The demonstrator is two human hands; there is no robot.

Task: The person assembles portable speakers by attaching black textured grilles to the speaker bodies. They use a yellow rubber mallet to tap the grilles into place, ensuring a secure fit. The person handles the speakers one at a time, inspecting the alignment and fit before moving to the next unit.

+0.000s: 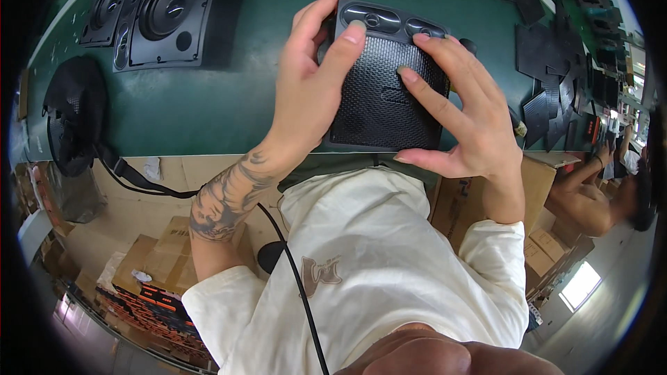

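Observation:
A black speaker (389, 87) with a mesh grille lies face up near the front edge of the green table. Two shiny oval recesses with small drivers sit at its far end. My left hand (313, 73) is closed round its left side, the thumb over the front by the recesses and the fingers along the edge. Across the right part of the grille, my right hand (469, 111) rests with its fingers spread. One fingertip touches near the right recess, another lies on the mesh, and the thumb is at the near right corner.
Black speakers without grilles (174, 14) stand at the back left. A black bag-like thing with a strap (75, 107) hangs at the left table edge. Flat black panels (549, 55) are piled on the right. Cardboard boxes (167, 257) stand below; another person (590, 198) works at far right.

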